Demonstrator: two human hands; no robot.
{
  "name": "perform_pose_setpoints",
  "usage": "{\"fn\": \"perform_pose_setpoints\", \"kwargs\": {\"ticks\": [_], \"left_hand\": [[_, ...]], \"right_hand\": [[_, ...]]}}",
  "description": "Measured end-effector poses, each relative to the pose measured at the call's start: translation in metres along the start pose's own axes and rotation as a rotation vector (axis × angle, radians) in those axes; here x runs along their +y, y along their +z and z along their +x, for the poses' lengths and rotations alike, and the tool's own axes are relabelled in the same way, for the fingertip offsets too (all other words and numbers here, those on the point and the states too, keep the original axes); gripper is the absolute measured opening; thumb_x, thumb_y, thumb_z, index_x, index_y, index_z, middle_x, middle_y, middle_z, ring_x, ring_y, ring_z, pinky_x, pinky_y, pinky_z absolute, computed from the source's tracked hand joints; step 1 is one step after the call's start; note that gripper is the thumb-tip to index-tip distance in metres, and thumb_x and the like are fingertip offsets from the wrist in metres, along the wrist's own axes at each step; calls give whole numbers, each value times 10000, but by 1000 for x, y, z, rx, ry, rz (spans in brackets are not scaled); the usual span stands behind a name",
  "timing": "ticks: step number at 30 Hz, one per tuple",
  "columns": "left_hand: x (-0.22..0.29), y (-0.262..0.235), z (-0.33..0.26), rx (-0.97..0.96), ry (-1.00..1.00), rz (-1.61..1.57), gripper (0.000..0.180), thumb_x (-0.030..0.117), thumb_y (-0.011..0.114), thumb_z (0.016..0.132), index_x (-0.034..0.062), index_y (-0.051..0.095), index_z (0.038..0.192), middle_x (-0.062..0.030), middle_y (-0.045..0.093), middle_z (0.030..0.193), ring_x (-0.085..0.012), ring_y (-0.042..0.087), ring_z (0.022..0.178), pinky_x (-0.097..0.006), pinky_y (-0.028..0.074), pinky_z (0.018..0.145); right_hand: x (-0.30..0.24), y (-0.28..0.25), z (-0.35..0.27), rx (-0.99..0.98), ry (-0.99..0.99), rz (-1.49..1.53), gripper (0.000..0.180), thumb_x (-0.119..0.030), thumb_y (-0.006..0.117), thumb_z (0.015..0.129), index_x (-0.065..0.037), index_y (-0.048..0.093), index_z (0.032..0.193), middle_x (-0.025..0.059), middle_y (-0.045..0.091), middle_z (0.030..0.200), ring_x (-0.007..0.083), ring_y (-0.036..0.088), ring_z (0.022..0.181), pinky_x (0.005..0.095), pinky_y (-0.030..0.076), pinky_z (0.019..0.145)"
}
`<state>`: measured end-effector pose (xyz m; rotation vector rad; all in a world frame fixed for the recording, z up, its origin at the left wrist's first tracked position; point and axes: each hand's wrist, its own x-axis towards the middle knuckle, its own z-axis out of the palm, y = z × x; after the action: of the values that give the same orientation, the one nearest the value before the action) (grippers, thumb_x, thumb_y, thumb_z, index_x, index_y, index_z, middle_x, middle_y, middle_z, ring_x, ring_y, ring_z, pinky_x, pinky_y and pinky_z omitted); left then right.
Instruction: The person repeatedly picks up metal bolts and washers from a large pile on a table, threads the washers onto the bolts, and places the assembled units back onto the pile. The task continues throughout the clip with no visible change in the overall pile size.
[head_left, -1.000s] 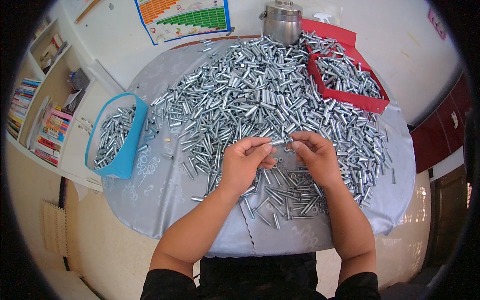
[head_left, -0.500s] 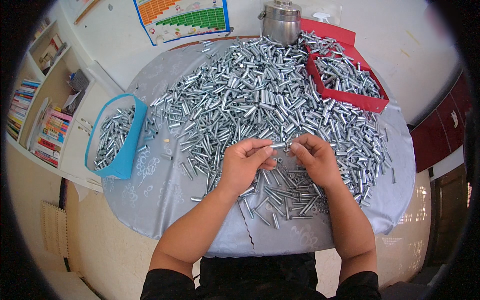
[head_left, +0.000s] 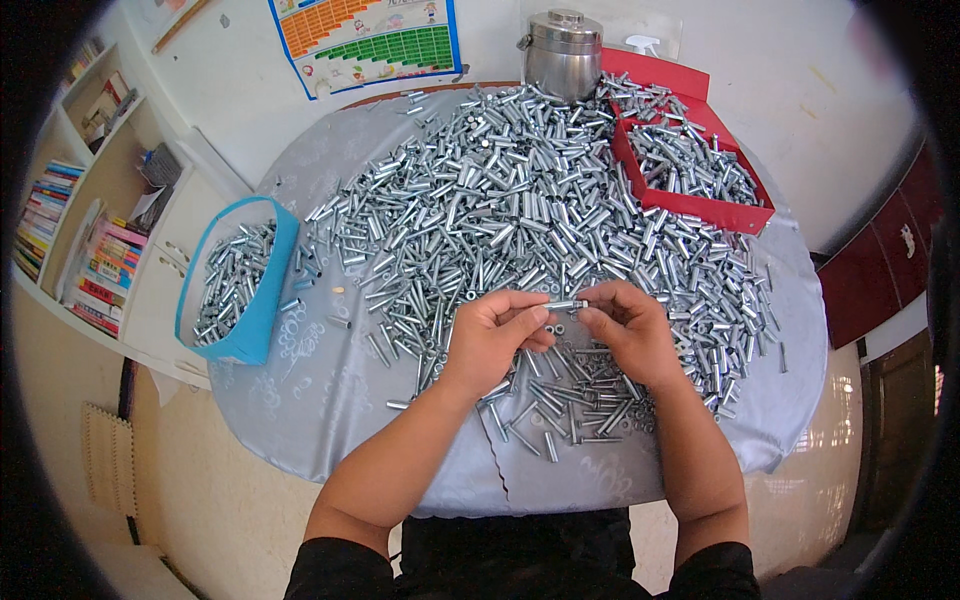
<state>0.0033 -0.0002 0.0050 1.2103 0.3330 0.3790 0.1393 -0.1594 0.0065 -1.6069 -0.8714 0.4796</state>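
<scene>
End bit [head_left: 582,304] now up against metal sleeve [head_left: 563,304] | left hand [head_left: 488,342] pinching sleeve, right hand [head_left: 636,336] the bit | prolly light, stiff, slick; grab ends

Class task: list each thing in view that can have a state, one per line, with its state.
Left hand: closed on one end of metal piece
Right hand: closed on its other end
Metal parts: heaped on tablecloth
Blue bin: open, holding parts
Red box: open, holding parts
Steel pot: upright, lid on
</scene>
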Motion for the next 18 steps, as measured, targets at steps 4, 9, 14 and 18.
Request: {"fn": "perform_pose_setpoints", "kwargs": {"ticks": [4,9,14,18], "left_hand": [[-2,-1,-1,-36,-5,-19,213,45,605,914,-49,633,1103,-154,700,936,-181,686,733,-290,582,655],[-3,-3,2,-26,-9,-20,217,50,607,914,-47,632,1107,-151,700,930,-180,685,735,-285,580,654],[-1,-3,1,-22,-35,-15,225,63,609,921,-56,626,1111,-151,691,941,-174,684,739,-273,574,646],[-2,-3,2,-24,-38,-16,222,61,605,922,-54,624,1112,-147,690,936,-173,681,735,-270,572,647]], "right_hand": [[-7,-4,1,-27,171,8,171,-154,636,912,4,652,976,7,605,761,80,526,679,237,427,608],[-5,4,1,18,14,93,135,-91,654,880,4,653,976,31,624,788,92,552,705,251,445,644],[0,-7,3,-67,199,11,107,-108,651,889,-1,663,887,30,612,769,90,552,703,246,442,641],[-7,10,5,87,7,67,152,-149,620,918,-3,652,894,17,599,741,91,541,669,252,440,608]]}}
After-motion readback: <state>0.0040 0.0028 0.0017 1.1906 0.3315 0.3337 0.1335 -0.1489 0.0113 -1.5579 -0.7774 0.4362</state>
